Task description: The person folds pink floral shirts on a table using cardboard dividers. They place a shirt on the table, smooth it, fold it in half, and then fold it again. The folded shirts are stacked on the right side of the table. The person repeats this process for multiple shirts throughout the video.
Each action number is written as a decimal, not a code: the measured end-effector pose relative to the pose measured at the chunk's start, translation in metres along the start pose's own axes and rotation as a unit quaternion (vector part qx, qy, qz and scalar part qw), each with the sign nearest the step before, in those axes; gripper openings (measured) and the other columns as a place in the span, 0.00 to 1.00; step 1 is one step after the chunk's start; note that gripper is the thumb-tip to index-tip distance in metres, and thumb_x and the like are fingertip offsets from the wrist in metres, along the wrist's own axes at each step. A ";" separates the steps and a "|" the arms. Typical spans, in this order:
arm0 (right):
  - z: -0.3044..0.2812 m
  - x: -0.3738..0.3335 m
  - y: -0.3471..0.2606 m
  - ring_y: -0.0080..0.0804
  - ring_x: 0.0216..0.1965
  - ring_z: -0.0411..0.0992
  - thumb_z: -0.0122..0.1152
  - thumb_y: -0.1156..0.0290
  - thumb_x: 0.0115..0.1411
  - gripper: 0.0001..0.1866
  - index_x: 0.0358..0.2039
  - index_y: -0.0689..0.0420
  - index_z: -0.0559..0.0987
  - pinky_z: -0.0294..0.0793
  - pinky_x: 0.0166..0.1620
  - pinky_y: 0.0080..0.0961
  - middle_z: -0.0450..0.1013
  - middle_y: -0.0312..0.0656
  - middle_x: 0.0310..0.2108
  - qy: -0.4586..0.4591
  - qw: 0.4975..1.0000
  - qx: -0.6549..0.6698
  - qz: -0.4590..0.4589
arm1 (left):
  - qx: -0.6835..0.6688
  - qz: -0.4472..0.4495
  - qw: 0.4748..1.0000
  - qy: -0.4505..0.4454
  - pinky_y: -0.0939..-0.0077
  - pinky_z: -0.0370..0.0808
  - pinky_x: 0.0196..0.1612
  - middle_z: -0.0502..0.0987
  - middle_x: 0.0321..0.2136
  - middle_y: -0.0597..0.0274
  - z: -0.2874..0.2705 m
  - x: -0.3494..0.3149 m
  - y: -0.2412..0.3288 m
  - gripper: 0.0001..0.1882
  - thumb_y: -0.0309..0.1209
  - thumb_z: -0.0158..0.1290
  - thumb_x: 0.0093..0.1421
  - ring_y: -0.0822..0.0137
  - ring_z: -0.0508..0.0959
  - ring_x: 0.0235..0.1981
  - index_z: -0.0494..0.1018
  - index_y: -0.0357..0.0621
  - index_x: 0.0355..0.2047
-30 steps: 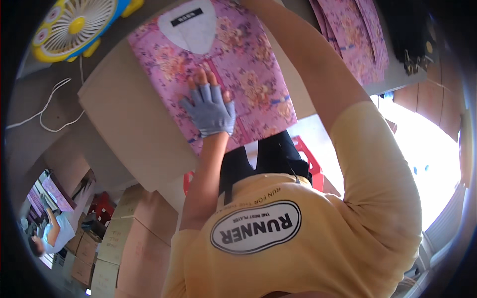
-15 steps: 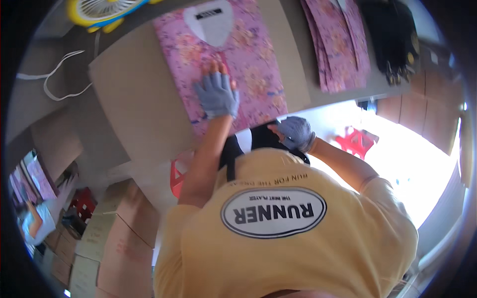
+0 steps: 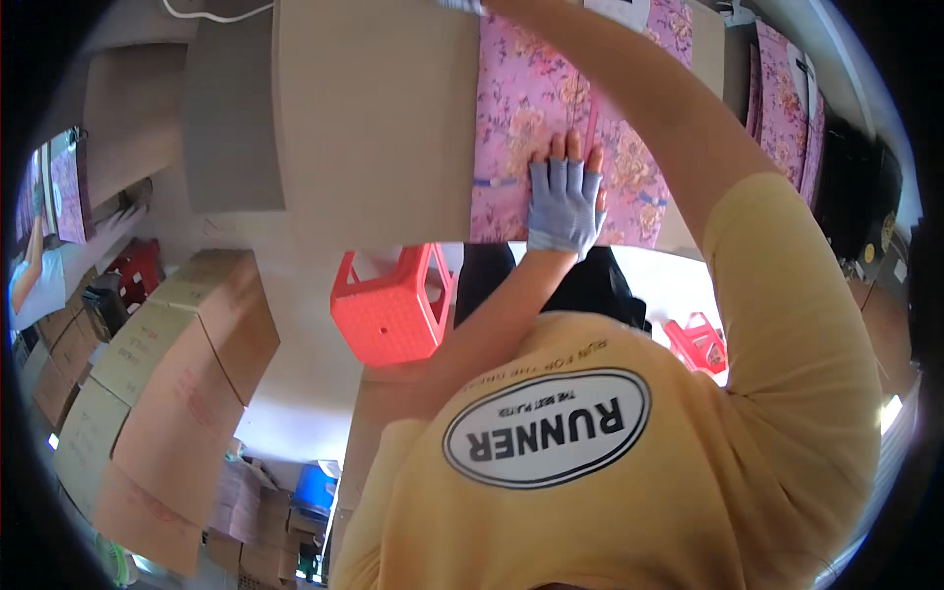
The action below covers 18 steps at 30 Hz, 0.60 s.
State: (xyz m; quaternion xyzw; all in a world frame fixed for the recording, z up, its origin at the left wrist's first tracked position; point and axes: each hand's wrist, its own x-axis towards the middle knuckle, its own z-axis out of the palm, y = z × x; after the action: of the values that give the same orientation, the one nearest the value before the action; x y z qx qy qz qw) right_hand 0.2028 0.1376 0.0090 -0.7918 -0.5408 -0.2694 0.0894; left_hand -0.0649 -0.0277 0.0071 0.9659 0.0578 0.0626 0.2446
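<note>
A folded pink floral garment point(image 3: 521, 118) lies on a brown cardboard sheet point(image 3: 383, 128) on the table, its pale neckline at the top edge of the view. My left hand point(image 3: 565, 206), in a grey fingerless glove, rests flat on the garment's near part with fingers stretched out and nothing held. Across the garment, my right arm reaches far and to the left. Only the glove's edge of my right hand point(image 3: 459, 4) shows at the top of the picture; its fingers are out of sight.
More folded floral garments point(image 3: 787, 108) lie at the right, beside black items point(image 3: 854, 197). A red stool point(image 3: 388, 315) stands left of my legs, another red stool point(image 3: 698, 344) to the right. Cardboard boxes point(image 3: 177, 364) are stacked at left. A person point(image 3: 41, 280) works at far left.
My right hand has gone from beside my body up across the garment to the far side. My left hand stays flat on the garment, now nearer its close edge. The view has turned.
</note>
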 end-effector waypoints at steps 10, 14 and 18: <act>-0.149 -0.174 -0.220 0.40 0.54 0.68 0.55 0.56 0.59 0.21 0.53 0.46 0.75 0.63 0.60 0.32 0.73 0.44 0.48 -0.346 0.713 0.585 -0.170 | 0.022 0.041 0.998 0.048 0.37 0.48 0.63 0.53 0.64 0.37 0.015 0.003 0.003 0.33 0.45 0.43 0.59 0.38 0.52 0.65 0.59 0.41 0.62; -0.242 -0.154 -0.128 0.43 0.53 0.68 0.53 0.59 0.60 0.22 0.53 0.53 0.73 0.65 0.57 0.35 0.70 0.47 0.50 -0.415 0.776 0.423 0.216 | 0.051 0.027 0.996 0.063 0.37 0.49 0.63 0.57 0.62 0.38 0.005 -0.005 0.000 0.32 0.45 0.42 0.60 0.39 0.55 0.64 0.59 0.44 0.62; -0.236 -0.273 -0.016 0.46 0.46 0.70 0.56 0.62 0.56 0.21 0.49 0.55 0.72 0.70 0.49 0.37 0.70 0.50 0.45 -0.126 0.815 0.155 0.543 | 0.095 0.020 0.995 0.020 0.37 0.53 0.61 0.58 0.61 0.39 -0.011 -0.004 0.020 0.30 0.45 0.44 0.60 0.39 0.59 0.61 0.60 0.49 0.61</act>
State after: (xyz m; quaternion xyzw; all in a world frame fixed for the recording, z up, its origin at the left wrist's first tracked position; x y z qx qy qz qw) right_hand 0.0370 -0.1784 0.0614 -0.9594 -0.0639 0.0124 0.2744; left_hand -0.0687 -0.0409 0.0260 0.9842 0.0486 0.0814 0.1492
